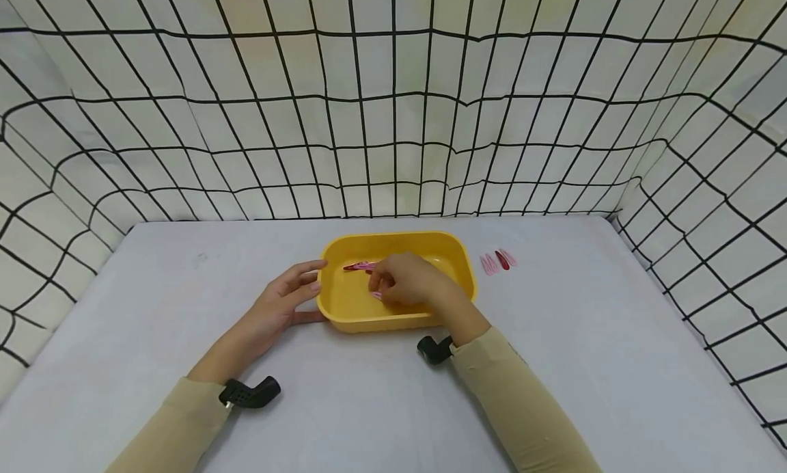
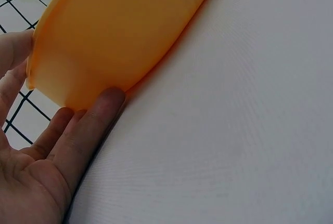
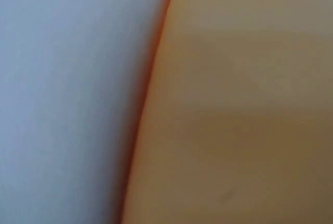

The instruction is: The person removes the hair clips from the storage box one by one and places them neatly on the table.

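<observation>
A yellow plastic tray [image 1: 344, 310] stands on the white table. My left hand [image 1: 284, 299] rests against its left end; in the left wrist view, the fairly straight fingers touch the tray's wall [image 2: 119, 31]. Inside the tray is my right hand [image 1: 406, 279], fingers curled downward, pinching a pink hair clip [image 1: 376, 295] at the fingertips. Pink and dark red hair clips [image 1: 359, 266] lie just beyond, partly covered by that hand. Only the blurred tray wall [image 3: 234, 99] and table fill the right wrist view; the right hand is out of it.
Right of the tray, pink hair clips [image 1: 489, 264] and a dark red hair clip [image 1: 502, 260] lie side by side in a row on the white tablecloth [image 1: 553, 336]. Black wire mesh [image 1: 393, 145] encloses the back and sides of the table.
</observation>
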Motion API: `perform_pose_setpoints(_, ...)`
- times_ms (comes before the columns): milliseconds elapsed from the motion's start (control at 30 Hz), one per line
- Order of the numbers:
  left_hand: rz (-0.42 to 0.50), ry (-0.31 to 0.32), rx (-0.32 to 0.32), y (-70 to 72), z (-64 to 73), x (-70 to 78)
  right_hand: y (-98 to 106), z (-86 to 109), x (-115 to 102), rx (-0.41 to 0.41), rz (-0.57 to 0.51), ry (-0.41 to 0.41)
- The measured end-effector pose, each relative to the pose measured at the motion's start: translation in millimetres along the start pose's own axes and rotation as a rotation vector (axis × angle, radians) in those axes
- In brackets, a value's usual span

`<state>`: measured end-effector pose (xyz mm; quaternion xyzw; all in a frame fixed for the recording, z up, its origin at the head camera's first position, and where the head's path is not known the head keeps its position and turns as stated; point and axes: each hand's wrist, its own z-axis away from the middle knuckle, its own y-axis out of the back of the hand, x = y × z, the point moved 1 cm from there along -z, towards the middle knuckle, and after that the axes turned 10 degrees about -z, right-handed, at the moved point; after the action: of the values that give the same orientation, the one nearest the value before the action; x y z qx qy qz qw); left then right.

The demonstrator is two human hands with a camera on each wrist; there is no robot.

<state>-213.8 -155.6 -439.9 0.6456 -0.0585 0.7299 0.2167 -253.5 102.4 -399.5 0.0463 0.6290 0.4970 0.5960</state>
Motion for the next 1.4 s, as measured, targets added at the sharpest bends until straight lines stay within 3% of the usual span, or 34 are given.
perform_pose_setpoints(367,0.01,-0.015,-0.012,0.4,-0.9,-1.8,7,1.2,1,0.071,-0.037,-0.006)
perform_pose_setpoints(700,0.03,-0.035,-0.021,-0.6,0.3,-2.6,22,5.5,2,0.153,-0.119,0.054)
perform_pose_setpoints(767,0.027,-0.036,-0.017,-0.1,0.8,-2.3,25,6.5,2,0.159,-0.174,0.087)
perform_pose_setpoints(900,0.024,-0.037,-0.022,1.1,0.5,-1.1,34,10.6,2,0.162,-0.395,0.13)
perform_pose_setpoints(1000,0.018,-0.036,-0.031,1.2,0.1,-0.7,42,14.0,3,0.177,-0.505,0.126)
perform_pose_setpoints(1200,-0.004,-0.024,-0.021,2.1,2.8,-0.3,57,23.5,6,0.173,-0.489,0.104)
perform_pose_setpoints(1400,-0.011,-0.024,-0.02,3.7,3.2,-0.9,78,43.5,25,0.275,-0.472,0.081)
